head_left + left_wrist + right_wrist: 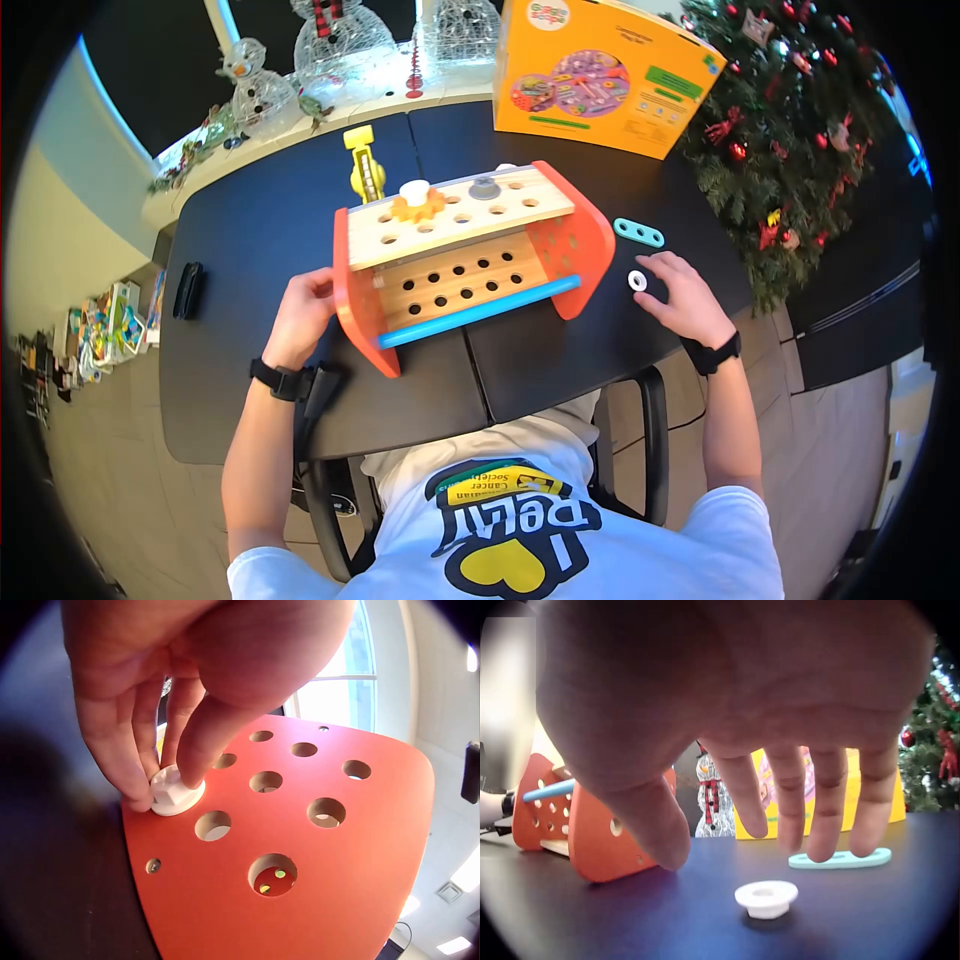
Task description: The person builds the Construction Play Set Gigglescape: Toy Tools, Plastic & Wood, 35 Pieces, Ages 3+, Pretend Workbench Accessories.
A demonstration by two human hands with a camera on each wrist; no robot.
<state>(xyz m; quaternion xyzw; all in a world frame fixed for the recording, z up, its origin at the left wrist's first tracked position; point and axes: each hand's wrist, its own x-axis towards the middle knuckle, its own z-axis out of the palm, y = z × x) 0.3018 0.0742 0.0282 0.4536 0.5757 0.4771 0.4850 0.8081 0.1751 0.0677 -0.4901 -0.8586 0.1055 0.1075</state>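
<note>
My left hand (305,315) is at the outer face of the toy workbench's red side panel (360,847). Thumb and fingertips pinch a white flanged hex piece (177,796) against the panel, over the spot of one hole. The workbench (460,318) stands on the table, with an orange gear under a white cap (415,195) and a grey screw head (485,188) on its top board. My right hand (690,300) hovers with loosely spread fingers around a white flanged nut (766,898) on the table. A turquoise strip with holes (638,233) lies just beyond its fingertips.
Behind the workbench lies a yellow toy tool (365,165). A large orange box (605,75) stands at the back, beside a decorated tree (790,150). A black case (188,290) lies at the table's left edge. Wire snowmen (340,45) line the window sill.
</note>
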